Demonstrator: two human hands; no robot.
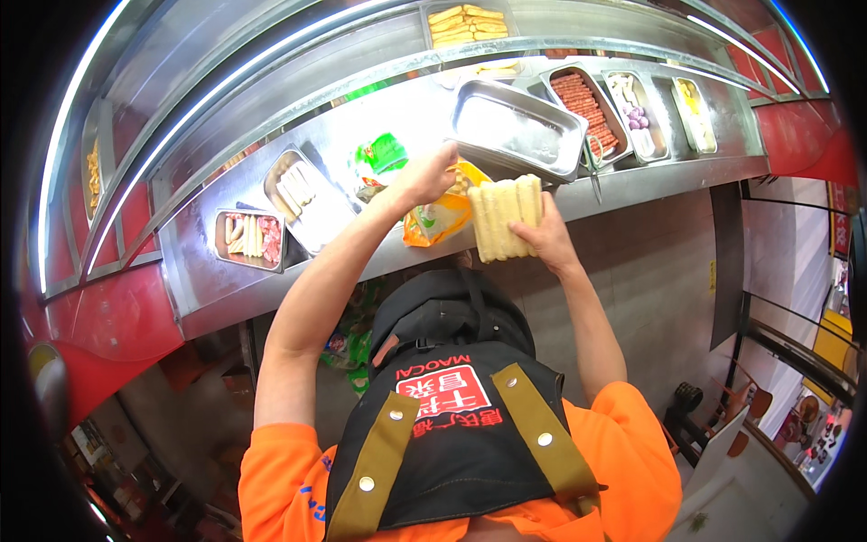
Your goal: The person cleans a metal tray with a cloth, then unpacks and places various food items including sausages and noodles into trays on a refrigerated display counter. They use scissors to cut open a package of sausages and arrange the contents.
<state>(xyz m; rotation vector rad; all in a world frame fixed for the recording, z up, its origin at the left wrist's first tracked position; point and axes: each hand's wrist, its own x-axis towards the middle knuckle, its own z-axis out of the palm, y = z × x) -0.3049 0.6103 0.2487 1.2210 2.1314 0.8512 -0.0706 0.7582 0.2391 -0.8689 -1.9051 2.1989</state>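
My right hand (547, 236) grips a flat row of pale yellow sticks (504, 210), which look like sausages or tofu rolls, in front of the counter's edge. The thumb lies across their face. My left hand (431, 175) pinches the top of an orange-and-clear plastic bag (437, 218) just left of them. More pale pieces show inside the bag's mouth. A green plastic packet (383, 154) lies on the steel counter (318, 129) beyond my left forearm. Just beyond my hands stands a steel pan (511, 125) with nothing in it, stacked on others.
On the right stand pans of red sausages (586, 108), white and purple pieces (633, 112) and yellow food (692, 112); metal tongs (595, 166) rest by the sausages. Leftward are a pan of pale sticks (296, 186) and a small pan of mixed meats (254, 234). Metal rails (542, 47) cross above the counter.
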